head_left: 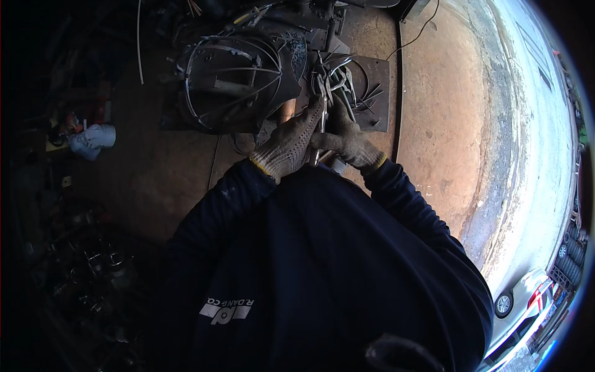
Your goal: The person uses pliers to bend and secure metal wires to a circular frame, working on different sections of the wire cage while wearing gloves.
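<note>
Both my hands wear knitted work gloves and meet in front of my body over a dark metal plate (382, 74). My left hand (288, 146) closes against the left side of shiny metal pliers (323, 115), which look like locking pliers. From the other side my right hand (352, 141) grips them, its thumb lying across the handle. The jaws point away from me among thin metal rods (370, 98) that fan out over the plate. What exactly the jaws bite on is too small to tell. Left of the hands lies a round cage (187, 87) of bent metal rods.
A dark bench with tangled metal parts fills the far side. A brown floor (440, 118) spreads right, toward a bright roadway and a parked white car (520, 301). A pale cloth-like bundle (93, 139) is at the left; dark metal clutter (96, 266) lies below it.
</note>
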Motion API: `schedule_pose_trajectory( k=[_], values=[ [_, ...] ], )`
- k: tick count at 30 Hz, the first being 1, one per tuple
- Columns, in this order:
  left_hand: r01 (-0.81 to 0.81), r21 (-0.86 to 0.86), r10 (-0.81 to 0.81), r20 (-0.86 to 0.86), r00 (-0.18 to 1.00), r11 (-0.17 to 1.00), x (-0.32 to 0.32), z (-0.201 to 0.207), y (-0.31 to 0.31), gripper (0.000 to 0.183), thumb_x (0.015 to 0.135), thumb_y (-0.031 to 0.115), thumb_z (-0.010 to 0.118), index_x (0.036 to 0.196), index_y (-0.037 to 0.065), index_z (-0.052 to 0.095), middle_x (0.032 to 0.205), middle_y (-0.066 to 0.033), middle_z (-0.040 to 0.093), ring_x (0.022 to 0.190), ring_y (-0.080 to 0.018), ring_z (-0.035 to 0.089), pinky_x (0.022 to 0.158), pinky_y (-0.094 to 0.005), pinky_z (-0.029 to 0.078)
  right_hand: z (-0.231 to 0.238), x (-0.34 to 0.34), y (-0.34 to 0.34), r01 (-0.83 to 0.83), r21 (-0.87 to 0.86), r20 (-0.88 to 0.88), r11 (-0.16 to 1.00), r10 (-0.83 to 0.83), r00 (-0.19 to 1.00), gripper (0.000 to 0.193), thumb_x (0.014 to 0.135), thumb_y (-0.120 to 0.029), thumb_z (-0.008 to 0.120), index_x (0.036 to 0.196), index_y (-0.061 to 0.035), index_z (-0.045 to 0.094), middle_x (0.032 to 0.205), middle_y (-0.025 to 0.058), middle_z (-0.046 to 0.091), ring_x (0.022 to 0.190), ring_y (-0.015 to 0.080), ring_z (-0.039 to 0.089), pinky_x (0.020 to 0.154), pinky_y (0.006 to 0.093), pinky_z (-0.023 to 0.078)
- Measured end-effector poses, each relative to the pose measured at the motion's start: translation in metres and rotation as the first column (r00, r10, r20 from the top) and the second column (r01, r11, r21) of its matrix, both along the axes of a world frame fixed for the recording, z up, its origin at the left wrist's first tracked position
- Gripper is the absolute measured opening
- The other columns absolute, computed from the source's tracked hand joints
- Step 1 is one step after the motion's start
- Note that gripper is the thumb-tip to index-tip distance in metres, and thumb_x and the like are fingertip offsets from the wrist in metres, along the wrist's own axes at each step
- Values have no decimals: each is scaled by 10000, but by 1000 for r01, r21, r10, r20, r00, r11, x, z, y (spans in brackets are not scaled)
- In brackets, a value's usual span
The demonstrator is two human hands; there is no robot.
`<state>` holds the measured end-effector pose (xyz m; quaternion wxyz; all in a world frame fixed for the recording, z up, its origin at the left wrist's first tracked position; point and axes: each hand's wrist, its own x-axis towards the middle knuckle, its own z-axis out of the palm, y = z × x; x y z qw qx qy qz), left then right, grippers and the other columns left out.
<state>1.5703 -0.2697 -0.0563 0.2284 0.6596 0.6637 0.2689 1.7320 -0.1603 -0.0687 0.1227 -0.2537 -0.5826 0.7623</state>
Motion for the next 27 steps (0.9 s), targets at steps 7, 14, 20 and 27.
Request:
schedule_pose_trajectory(
  k=[7, 14, 20, 27],
  values=[
    [-26, -293, 141, 379, 915, 956, -9, 20, 21, 709, 896, 453, 719, 1433, 53, 486, 1284, -135, 598, 1116, -298, 640, 1031, -379, 474, -50, 15, 6, -93, -709, -226, 699, -100, 969, 519, 934, -293, 661, 1342, -13, 506, 1274, 160, 584, 1182, 311, 602, 1116, 513, 443],
    [-163, 157, 211, -891, 401, 974, -69, 35, 43, 659, 852, 399, 737, 1417, 145, 516, 1285, -94, 593, 1309, -280, 475, 1062, -532, 409, -96, 32, -20, -206, -792, -267, 575, -22, 964, 352, 949, -289, 639, 1135, 9, 653, 1023, 103, 676, 969, 227, 671, 996, 405, 527],
    [-103, -148, -68, -836, 545, 984, -102, 63, 46, 561, 804, 260, 777, 1326, 163, 596, 1179, -96, 653, 1113, -292, 618, 972, -458, 504, -58, 30, -13, -269, -655, -266, 706, 117, 957, 684, 869, -249, 717, 1452, -27, 435, 1191, 142, 618, 1052, 253, 638, 978, 373, 513],
    [290, 79, -175, -636, 752, 954, -98, 107, 31, 415, 778, 114, 738, 1188, 161, 691, 1205, -95, 637, 1116, -300, 639, 946, -431, 543, -14, 37, 4, -306, -415, -191, 857, 246, 950, 1081, 765, -333, 814, 1601, -46, 192, 1331, 175, 576, 1216, 284, 612, 1095, 405, 469]
  ],
)
